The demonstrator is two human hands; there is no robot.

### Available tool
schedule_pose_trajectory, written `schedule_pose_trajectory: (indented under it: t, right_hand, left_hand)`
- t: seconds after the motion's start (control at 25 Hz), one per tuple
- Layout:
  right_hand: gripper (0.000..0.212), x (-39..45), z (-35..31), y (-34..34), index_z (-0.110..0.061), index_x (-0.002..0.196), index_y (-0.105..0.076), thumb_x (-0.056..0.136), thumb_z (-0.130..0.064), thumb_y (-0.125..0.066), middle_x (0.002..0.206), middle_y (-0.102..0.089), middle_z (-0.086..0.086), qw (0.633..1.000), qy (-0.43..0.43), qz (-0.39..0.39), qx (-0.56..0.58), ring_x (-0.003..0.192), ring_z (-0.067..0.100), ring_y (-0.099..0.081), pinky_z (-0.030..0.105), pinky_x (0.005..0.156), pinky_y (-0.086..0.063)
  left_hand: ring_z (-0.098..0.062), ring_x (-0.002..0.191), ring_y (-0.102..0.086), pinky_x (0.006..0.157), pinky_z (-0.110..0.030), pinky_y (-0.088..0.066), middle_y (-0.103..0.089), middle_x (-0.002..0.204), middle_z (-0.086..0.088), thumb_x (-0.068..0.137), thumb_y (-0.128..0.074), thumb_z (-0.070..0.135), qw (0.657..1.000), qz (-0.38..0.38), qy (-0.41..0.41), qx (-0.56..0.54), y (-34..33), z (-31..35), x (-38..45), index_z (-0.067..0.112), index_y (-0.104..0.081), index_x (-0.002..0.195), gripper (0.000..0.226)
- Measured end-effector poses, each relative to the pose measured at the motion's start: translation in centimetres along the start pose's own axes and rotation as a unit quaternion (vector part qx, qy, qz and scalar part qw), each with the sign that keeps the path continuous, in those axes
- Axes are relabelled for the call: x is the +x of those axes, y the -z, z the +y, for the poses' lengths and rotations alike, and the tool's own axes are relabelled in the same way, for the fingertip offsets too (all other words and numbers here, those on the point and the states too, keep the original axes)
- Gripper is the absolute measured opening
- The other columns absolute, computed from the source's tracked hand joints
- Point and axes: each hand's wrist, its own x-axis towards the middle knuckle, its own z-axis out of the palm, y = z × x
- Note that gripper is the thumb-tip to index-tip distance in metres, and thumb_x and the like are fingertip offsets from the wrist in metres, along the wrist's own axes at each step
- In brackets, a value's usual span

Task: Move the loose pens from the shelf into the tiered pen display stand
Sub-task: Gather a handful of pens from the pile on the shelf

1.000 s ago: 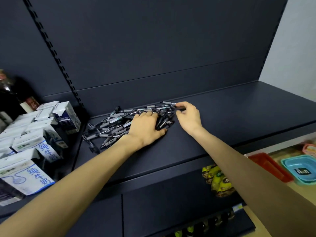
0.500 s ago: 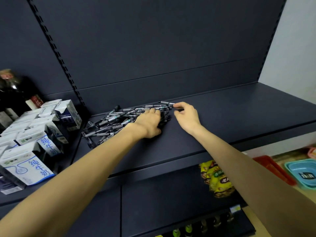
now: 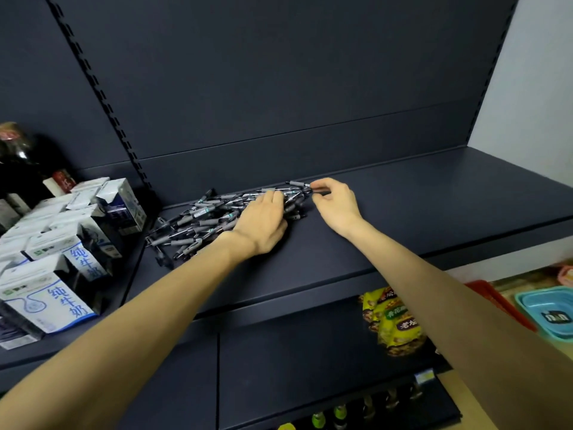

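With the left hand (image 3: 263, 223) lying flat-fingered on the pens (image 3: 210, 217) heaped at the shelf (image 3: 418, 212) back and the right hand (image 3: 336, 203) seemingly pinching one, a hurried scoop could roll pens off the front edge.

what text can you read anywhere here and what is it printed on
"纯牛奶": front milk carton.
"纯牛奶": milk carton behind it.
Yellow snack bags: partly readable, "老" on the lowest label; the rest is blurred.
Teal basin sticker: too blurred to read.
Red bottle label: too small to read.
Pens: no legible print.
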Motion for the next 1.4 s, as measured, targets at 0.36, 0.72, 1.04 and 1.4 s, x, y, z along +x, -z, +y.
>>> schedule_pose_trajectory:
  t: [0.36,0.72,1.04,1.4]
  right_hand:
    - [0.028,-0.1,-1.4,-1.4,-0.018,0.122,-0.069,0.098,-0.01,-0.058,0.116,-0.071,-0.005,0.999,0.019,-0.029,0.021,0.094,0.013,-0.068,0.026,0.088,-0.054]
    - [0.029,-2.3,-3.2,-4.5,-0.025,0.12,-0.068,0.093,-0.018,-0.064,0.108,-0.069,-0.013,0.989,0.108,-0.093,-0.029,0.091,0.007,-0.066,0.037,0.091,-0.056]
    - [0.049,-2.6,-4.5,-3.1,-0.022,0.139,-0.058,0.09,-0.024,-0.065,0.147,-0.053,0.001,0.965,0.1,-0.109,-0.216,0.138,0.023,-0.042,0.039,0.108,-0.041]
    - [0.05,-6.2,-6.0,-4.3,-0.023,0.134,-0.061,0.088,-0.042,-0.069,0.138,-0.057,-0.004,0.94,0.238,-0.126,-0.209,0.134,0.019,-0.045,0.04,0.109,-0.041]
  left_hand:
    - [-0.03,0.073,-0.05,0.07,-0.042,-0.039,-0.051,0.089,-0.004,0.097,-0.041,0.012,0.95,0.137,0.119,-0.253,4.8,-2.7,-0.1,0.021,-0.03,0.112,0.021]
    - [-0.026,0.073,-0.05,0.069,-0.051,-0.048,-0.055,0.09,-0.011,0.097,-0.035,0.014,0.908,0.276,0.116,-0.294,7.9,-6.4,-1.9,0.022,-0.03,0.11,0.016]
    - [-0.022,0.064,-0.045,0.058,-0.037,-0.035,-0.048,0.081,-0.005,0.1,-0.039,0.01,0.942,0.233,0.037,-0.237,9.7,-7.2,-4.8,0.012,-0.031,0.128,0.029]
    - [-0.03,0.066,-0.044,0.064,-0.038,-0.028,-0.047,0.079,-0.003,0.096,-0.044,0.012,0.975,0.164,-0.006,-0.15,8.1,-7.8,-6.1,0.008,-0.035,0.125,0.031]
